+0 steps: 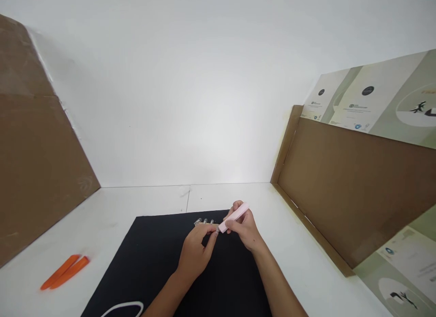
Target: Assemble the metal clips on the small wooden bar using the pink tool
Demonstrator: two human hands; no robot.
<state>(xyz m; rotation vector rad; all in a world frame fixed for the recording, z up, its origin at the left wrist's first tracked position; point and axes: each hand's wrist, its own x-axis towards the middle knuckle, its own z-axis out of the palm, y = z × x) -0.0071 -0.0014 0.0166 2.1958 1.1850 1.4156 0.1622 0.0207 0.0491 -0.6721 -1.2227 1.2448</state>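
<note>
My right hand [243,221] grips a pale pink rectangular bar [235,216], tilted so that its lower end points to my left hand. With thumb and index finger, my left hand [197,249] pinches a small clear piece [217,231] close to that lower end. I cannot tell whether the bar and the clear piece touch. Just beyond my left fingers stand several small clear pieces [205,221] along a beige edge, partly hidden by the hand. Both hands are over a black mat [146,253].
Two long orange pieces [64,272] lie on the white table [112,205] at left. A white cord loop [124,304] rests on the mat's near left part. Cardboard panels stand at left [41,158] and right [347,185], with a white wall [190,90] behind.
</note>
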